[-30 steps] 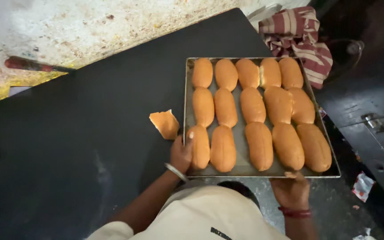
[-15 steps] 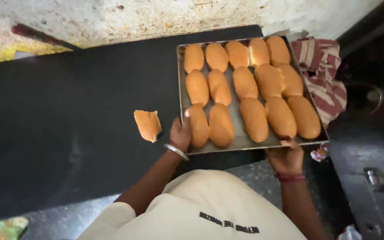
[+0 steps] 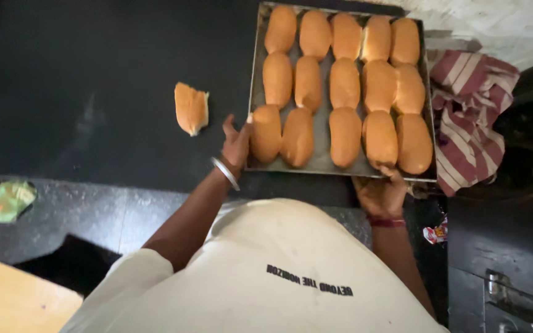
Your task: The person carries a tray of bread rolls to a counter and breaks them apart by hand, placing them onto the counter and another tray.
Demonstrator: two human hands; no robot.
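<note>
Head view: both hands (image 3: 237, 145) grip bun tray (image 3: 322, 161) beside striped cloth (image 3: 471, 117).

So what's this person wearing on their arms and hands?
Both hands are bare, with no gloves. The left hand has a thin silver-coloured bangle at the wrist. The right hand has a dark red band round the wrist. A cream short sleeve covers the left upper arm.

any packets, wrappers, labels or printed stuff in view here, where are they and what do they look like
Small wrapper: on the floor right of the right hand, crumpled, red and white.
Green wrapper: on the floor at far left, crumpled, pale green.
Shirt print: on the person's cream shirt, one short dark line.
No signs or screens in view.
</note>
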